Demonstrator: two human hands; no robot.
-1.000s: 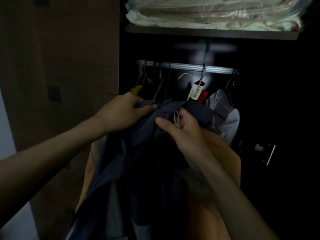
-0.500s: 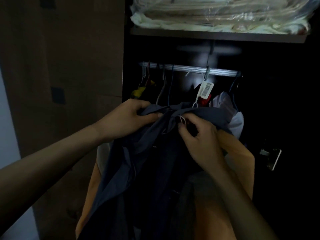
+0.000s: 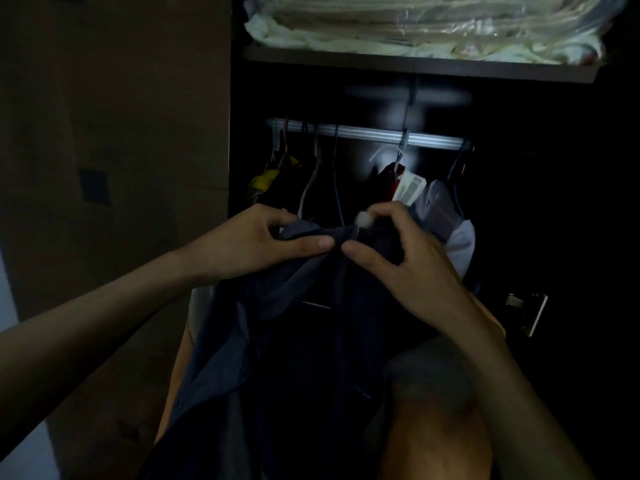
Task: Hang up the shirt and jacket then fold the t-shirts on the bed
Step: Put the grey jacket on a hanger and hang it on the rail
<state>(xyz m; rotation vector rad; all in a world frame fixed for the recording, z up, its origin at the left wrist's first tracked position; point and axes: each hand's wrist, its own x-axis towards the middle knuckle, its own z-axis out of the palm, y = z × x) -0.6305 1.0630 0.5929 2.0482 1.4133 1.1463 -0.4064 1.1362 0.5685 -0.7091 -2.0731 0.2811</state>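
Nearest the camera, a dark blue garment [image 3: 284,358] hangs down in loose folds between the two forearms, in front of the open wardrobe; whether it is the shirt or the jacket cannot be told in the dim light. An orange cloth [image 3: 436,441] shows behind and below it at the lower right and along its left edge. The left hand [image 3: 256,244] grips the garment's top edge, thumb stretched along the fabric and fingers curled over and behind it. The right hand [image 3: 405,265] is just beside it, thumb tip almost meeting the left thumb, its fingers curled around the bunched collar and pinching a small white piece [image 3: 364,218], perhaps part of a hanger, at the top. Just behind the hands hang other clothes: a pale grey-white garment [image 3: 450,230] at the right, a white barcode tag [image 3: 410,187] over something red, and a yellow item [image 3: 265,180] at the left. Several wire hangers [image 3: 311,178] hang from the metal rail [image 3: 367,135] above. Farther up, a shelf [image 3: 415,65] carries bedding wrapped in clear plastic [image 3: 433,26]. A brown wardrobe door [image 3: 114,133] stands at the left.
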